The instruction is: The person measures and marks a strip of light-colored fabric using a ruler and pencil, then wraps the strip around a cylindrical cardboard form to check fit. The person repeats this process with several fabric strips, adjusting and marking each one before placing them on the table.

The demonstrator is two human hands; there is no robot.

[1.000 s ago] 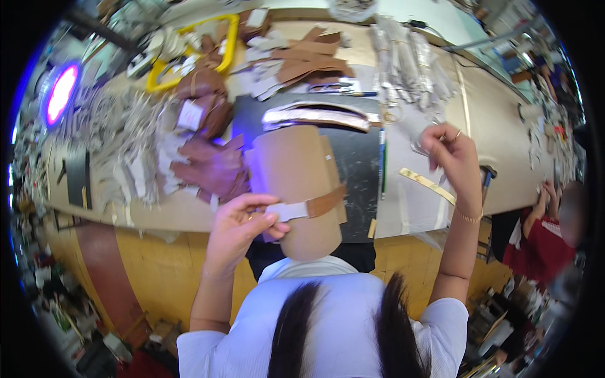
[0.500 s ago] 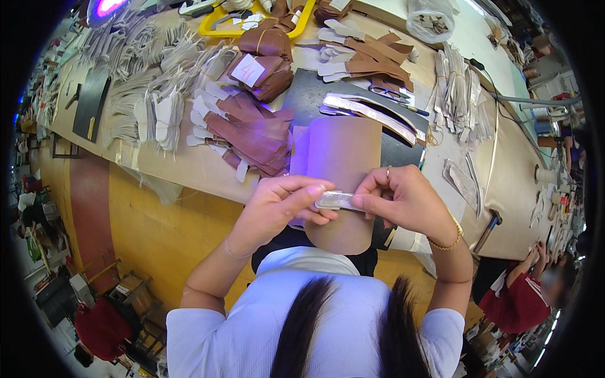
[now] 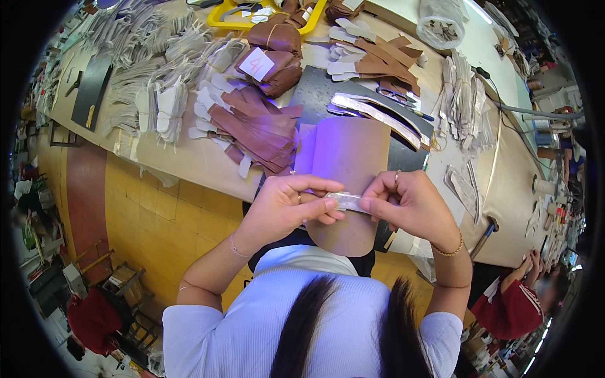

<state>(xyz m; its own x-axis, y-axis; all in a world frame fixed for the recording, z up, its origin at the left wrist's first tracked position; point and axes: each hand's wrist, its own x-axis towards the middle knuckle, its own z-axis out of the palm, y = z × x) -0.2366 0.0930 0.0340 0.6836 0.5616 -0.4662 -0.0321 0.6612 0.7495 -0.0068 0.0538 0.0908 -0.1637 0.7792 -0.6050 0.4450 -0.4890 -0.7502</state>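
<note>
Table (image 3: 214, 167) runs across the whole view, tan-topped and crowded. Far left on it, pale strips (image 3: 167, 107) lie massed in bundles, many with their narrow ends overlapping. Dark mat (image 3: 315, 88) lies at the middle, partly covered by a tan curved panel (image 3: 350, 151) whose rounded near end reaches toward the person's waist. Left of the panel, brown strips with pale ends (image 3: 252, 126) fan out in a loose heap; a second batch of brown strips (image 3: 384, 60) lies beyond the mat. Yellow tray (image 3: 217, 17) sits at the far edge of the view, a brown bundle with a white tag (image 3: 277, 79) just in front of it. Long curved piece (image 3: 378, 116), pale and shiny along its face, rests on the mat just past the panel. Both hands meet over the lower part of the panel. Left hand (image 3: 293, 205): thumb and index finger pinch one end of a small shiny strip (image 3: 345, 201), the other fingers bent beneath. Right hand (image 3: 406, 201): thumb and index finger pinch the opposite end, remaining fingers curled. The strip spans the short gap between the hands, roughly level — whether it touches the panel, cannot tell.
</note>
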